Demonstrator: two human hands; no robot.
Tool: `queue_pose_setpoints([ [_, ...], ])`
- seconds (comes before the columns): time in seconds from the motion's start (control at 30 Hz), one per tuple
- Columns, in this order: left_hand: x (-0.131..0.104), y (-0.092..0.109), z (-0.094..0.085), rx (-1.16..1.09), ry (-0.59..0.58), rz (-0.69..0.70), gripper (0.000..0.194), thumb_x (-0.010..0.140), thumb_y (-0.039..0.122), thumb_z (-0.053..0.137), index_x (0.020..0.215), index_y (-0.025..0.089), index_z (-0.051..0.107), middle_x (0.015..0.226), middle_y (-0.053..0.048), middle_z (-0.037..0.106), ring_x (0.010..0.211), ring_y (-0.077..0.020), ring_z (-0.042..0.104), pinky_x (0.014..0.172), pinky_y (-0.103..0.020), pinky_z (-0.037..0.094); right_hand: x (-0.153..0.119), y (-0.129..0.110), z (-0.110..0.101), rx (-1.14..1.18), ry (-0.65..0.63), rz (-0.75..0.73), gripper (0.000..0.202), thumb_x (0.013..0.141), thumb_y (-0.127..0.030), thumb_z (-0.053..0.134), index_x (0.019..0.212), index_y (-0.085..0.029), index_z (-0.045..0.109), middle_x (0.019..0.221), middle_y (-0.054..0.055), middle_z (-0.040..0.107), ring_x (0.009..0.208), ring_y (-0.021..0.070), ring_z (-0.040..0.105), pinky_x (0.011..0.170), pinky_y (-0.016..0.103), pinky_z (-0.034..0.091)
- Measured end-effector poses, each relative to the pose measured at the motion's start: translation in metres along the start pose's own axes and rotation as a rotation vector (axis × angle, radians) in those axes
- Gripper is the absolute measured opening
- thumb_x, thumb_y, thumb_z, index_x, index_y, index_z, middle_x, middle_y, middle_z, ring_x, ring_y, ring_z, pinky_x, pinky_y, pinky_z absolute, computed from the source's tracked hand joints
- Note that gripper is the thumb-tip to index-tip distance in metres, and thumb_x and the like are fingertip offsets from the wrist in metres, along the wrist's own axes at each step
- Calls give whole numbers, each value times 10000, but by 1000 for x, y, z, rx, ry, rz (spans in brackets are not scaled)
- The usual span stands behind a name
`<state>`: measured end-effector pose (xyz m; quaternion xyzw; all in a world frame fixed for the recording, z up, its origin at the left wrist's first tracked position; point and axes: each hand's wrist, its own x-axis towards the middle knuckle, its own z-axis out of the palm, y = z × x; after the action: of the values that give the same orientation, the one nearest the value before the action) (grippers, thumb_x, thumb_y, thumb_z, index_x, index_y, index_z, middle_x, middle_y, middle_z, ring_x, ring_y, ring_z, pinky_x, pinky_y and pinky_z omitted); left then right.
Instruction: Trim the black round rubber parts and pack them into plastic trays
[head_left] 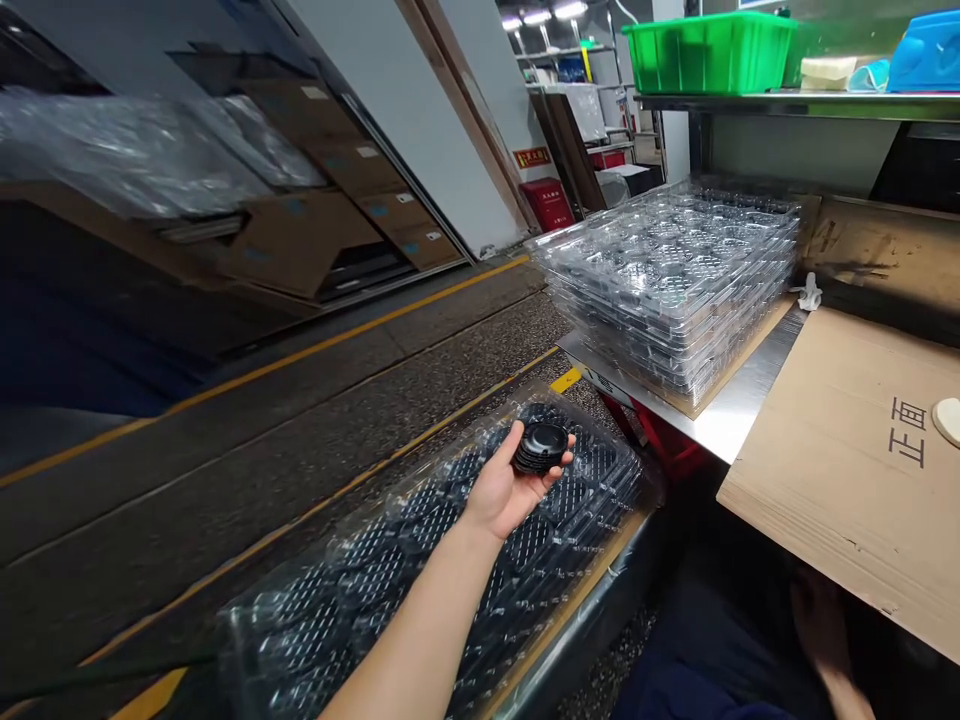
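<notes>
My left hand (504, 492) reaches out palm up, its thumb and fingers closed around a short stack of black round cap-like pieces (543, 442). The top piece shows a shallow, shiny dished face. Below the hand lies a clear plastic tray (375, 545) with moulded compartments, on top of other trays; dark shapes show through it. I cannot tell whether the stack touches the tray. My right hand (817, 605) is low at the right, in shadow beneath the table edge near dark blue clothing, and its fingers are too dark to make out.
A tall stack of clear trays (667, 270) stands on the metal table (739, 410). Beside it, a cardboard sheet (847, 430) overhangs the near edge, with a pale round piece (948, 420) on it. The shelf above carries a green bin (705, 55). Cartons (300, 235) stand at the left.
</notes>
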<state>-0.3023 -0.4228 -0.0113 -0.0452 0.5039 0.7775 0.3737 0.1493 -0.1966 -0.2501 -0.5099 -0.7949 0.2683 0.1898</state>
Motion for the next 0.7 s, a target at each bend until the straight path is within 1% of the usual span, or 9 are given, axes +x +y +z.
queue_pose_setpoints([
  [0.07,-2,1,3,8,-14,4,475,1025,446,427,1116,37,651,1093,-224,698,757,-202,700,517,-236,585,0,8,11,61,-81,28,408,789,-551,539,929,-216,725,1088,139,708,1113,377,644,970,526,535],
  [0.17,-5,0,6,6,-19,6,472,1028,434,420,1117,32,651,1114,-226,695,768,-212,704,524,-243,589,-1,19,12,129,-164,88,468,769,-558,496,972,-204,724,1110,144,715,1123,377,645,1030,542,497],
  [0.23,-6,-1,8,0,-19,7,462,1030,420,417,1126,33,650,1122,-227,695,774,-215,706,529,-248,591,0,23,8,150,-192,119,488,767,-541,480,1001,-190,724,1128,142,717,1138,364,641,1070,532,469],
  [0.33,-7,-3,11,1,-30,-2,445,1027,409,431,1138,38,651,1133,-231,693,774,-219,708,532,-259,593,1,22,3,170,-225,143,458,765,-498,482,1004,-194,729,1140,120,722,1161,338,635,1105,492,450],
  [0.47,-6,-5,17,12,-48,-10,410,1005,400,495,1133,47,659,1156,-231,687,790,-231,713,547,-276,598,1,20,2,163,-241,164,419,760,-475,493,977,-208,732,1131,105,728,1145,338,645,1084,492,474],
  [0.53,-5,-6,19,28,-53,-4,388,981,393,551,1128,52,664,1175,-228,683,813,-238,713,559,-278,597,0,22,4,160,-240,158,405,766,-473,494,964,-213,733,1124,102,730,1140,339,648,1075,491,483],
  [0.6,-7,-7,22,59,-64,14,380,923,391,655,1122,68,673,1196,-214,680,857,-250,712,589,-286,602,-1,26,7,151,-241,138,412,775,-481,492,978,-217,734,1134,102,727,1156,339,640,1089,485,471],
  [0.63,-8,-8,24,82,-75,36,399,875,389,722,1125,82,677,1206,-199,679,882,-256,710,617,-293,608,-1,28,8,142,-239,131,425,779,-487,489,995,-214,734,1148,104,722,1169,341,632,1101,486,460],
  [0.7,-16,-10,29,136,-116,100,505,758,377,843,1161,124,675,1227,-165,676,932,-264,706,683,-310,618,-2,32,9,122,-232,126,459,787,-498,475,1022,-199,732,1172,115,712,1190,346,619,1113,492,444],
])
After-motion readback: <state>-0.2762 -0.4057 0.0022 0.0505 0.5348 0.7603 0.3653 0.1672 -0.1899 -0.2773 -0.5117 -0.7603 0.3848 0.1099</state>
